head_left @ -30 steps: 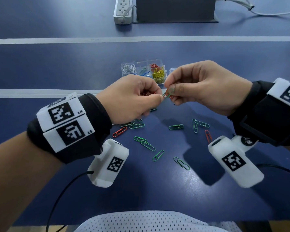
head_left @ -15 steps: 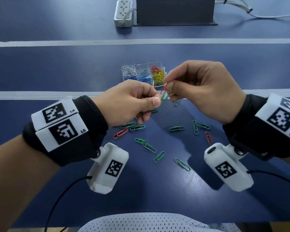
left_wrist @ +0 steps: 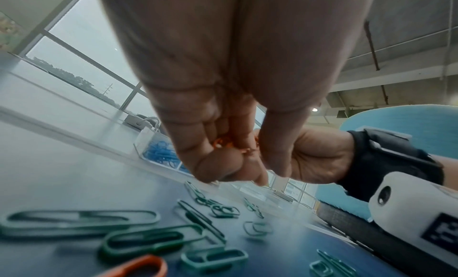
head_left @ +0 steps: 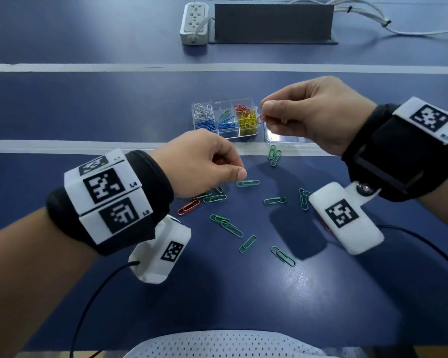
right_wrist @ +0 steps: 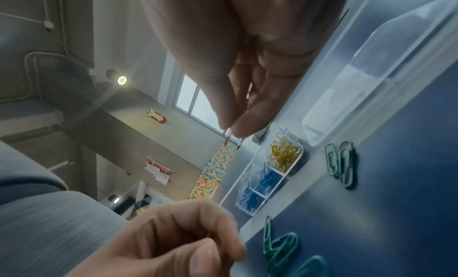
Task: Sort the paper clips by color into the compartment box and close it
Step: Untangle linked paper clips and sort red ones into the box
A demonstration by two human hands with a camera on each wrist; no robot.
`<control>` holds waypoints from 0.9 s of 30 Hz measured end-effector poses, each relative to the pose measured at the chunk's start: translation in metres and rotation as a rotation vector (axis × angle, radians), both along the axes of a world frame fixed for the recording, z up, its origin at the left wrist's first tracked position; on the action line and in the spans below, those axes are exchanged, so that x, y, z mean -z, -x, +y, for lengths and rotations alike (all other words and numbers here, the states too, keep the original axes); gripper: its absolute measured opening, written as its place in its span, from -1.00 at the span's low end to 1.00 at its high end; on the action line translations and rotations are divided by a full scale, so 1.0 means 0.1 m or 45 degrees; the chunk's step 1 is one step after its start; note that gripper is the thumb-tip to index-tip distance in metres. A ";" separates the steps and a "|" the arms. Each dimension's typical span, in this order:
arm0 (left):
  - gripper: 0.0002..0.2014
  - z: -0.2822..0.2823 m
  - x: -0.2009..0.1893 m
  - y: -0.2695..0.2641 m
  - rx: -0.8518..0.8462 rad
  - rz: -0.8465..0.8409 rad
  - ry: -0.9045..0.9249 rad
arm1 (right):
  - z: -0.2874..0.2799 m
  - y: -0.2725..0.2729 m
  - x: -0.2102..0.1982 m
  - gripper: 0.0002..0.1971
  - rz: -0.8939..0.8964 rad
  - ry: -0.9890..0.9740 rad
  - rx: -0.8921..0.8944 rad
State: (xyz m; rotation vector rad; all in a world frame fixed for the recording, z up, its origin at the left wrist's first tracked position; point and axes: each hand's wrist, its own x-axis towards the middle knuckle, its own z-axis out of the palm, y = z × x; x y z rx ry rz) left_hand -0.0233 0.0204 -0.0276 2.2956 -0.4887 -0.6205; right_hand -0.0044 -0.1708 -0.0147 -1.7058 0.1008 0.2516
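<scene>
A clear compartment box (head_left: 243, 135) stands open on the blue table, holding white, blue, green, red and yellow clips in separate cells. My right hand (head_left: 265, 113) pinches a red paper clip (head_left: 260, 117) just right of the box's yellow cell (right_wrist: 285, 156). My left hand (head_left: 239, 171) hovers low over the loose clips, fingers curled around orange-red clips (left_wrist: 224, 144). Several green clips (head_left: 247, 182) and one red clip (head_left: 188, 207) lie scattered on the table in front of me.
The box's clear lid (head_left: 277, 136) lies right of the box, partly under my right hand. A power strip (head_left: 194, 23) and a dark block (head_left: 273, 23) sit at the far edge, with cables at the far right.
My hands have parted. The right hand carried a red clip up and right toward the box; the left hand dropped down over the loose clips.
</scene>
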 end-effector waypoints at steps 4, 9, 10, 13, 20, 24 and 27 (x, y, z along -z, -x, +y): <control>-0.88 0.00 0.03 -0.05 -0.016 -0.011 0.003 | 0.08 -0.24 -0.02 -0.92 -0.065 0.246 -0.026; -0.77 0.04 0.08 -0.11 -0.099 0.020 0.093 | 0.19 -0.59 -0.04 -0.88 -0.197 0.676 -0.025; -0.74 0.05 0.08 -0.13 -0.116 0.033 0.122 | 0.23 -0.63 -0.06 -0.87 -0.206 0.758 -0.053; -0.69 0.07 0.05 -0.24 -0.153 0.021 0.139 | 0.32 -0.71 -0.08 -0.80 -0.223 1.034 -0.144; -0.59 0.01 -0.14 -0.59 -0.292 0.017 0.209 | 0.43 -0.73 -0.16 -0.73 -0.141 1.119 -0.191; -0.53 -0.01 -0.19 -0.67 -0.301 0.057 0.265 | 0.41 -0.73 -0.18 -0.67 -0.125 1.047 -0.180; -0.51 -0.01 -0.18 -0.70 -0.336 0.015 0.248 | 0.38 -0.73 -0.19 -0.65 -0.120 0.978 -0.168</control>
